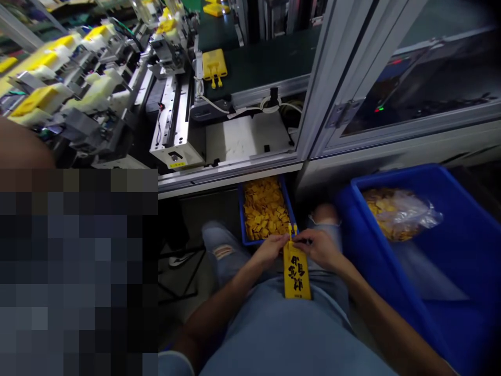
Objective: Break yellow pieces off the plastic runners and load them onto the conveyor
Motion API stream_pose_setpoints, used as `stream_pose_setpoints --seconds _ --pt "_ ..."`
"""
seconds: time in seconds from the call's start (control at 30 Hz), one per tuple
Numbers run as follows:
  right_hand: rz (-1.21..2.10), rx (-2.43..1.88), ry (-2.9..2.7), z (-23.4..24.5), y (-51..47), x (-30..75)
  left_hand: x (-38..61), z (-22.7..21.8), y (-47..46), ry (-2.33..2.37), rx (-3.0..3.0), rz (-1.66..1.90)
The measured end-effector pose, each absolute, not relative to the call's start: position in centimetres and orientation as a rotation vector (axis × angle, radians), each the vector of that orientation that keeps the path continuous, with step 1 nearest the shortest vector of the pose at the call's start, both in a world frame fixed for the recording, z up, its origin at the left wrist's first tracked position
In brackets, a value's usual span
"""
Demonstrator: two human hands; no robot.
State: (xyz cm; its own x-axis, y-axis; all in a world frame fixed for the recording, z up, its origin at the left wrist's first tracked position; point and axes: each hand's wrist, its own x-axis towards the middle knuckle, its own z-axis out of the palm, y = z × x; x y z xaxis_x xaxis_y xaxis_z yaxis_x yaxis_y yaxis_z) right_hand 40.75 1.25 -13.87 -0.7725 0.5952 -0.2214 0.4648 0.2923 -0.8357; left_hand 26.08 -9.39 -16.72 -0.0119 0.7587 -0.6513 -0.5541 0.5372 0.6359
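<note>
A flat yellow power bank [296, 271] with black printed characters rests against my lap and shirt. Two short yellow cable plugs stick up from its far end. My left hand [271, 249] pinches the left corner of that end between thumb and fingers. On the opposite corner, beside the plugs, my right hand [320, 246] has its fingers closed; the fingertips are partly hidden. Just beyond my hands, between my knees, is a blue bin [241, 222] full of small yellow square pieces [266, 206].
To my right stands a large blue tub [462, 250] holding a clear bag [410, 211] of yellow pieces. Ahead, a similar yellow power bank [214, 65] lies on a dark green conveyor [270, 57] behind a metal frame [340, 68]. Fixtures with yellow parts [39, 99] fill the left; another person's arm [23, 143] is there.
</note>
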Motion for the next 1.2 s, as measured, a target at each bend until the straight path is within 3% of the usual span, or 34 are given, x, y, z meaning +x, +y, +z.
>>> stream_pose_setpoints --seconds 0.2,0.33,0.5,0.57,0.97,1.1,1.2 --pt "1.363 -0.824 -2.459 -14.2 1.0 41.2 26.1 -15.3 -9.5 1.170 0.319 1.025" --pt "1.447 -0.979 -2.251 -14.2 0.4 41.8 25.5 -13.9 -9.9 1.282 0.458 1.032" --pt "2.141 -0.980 -1.960 -13.3 -0.9 41.7 23.9 -11.0 -10.7 1.260 0.596 0.934" --pt "2.259 -0.872 -1.925 -12.9 -1.7 41.5 23.6 -10.0 -11.1 1.215 0.610 0.898" --pt "1.837 -0.864 -2.366 -11.1 -4.9 39.6 23.7 -9.4 -14.0 1.190 0.547 1.040" --pt "1.869 -0.831 -2.324 -14.0 -2.9 37.7 22.5 -10.6 -14.0 1.216 0.586 0.993" --pt "1.590 -0.951 -2.616 -17.6 0.4 34.6 20.9 -11.2 -13.6 1.245 0.667 0.852"
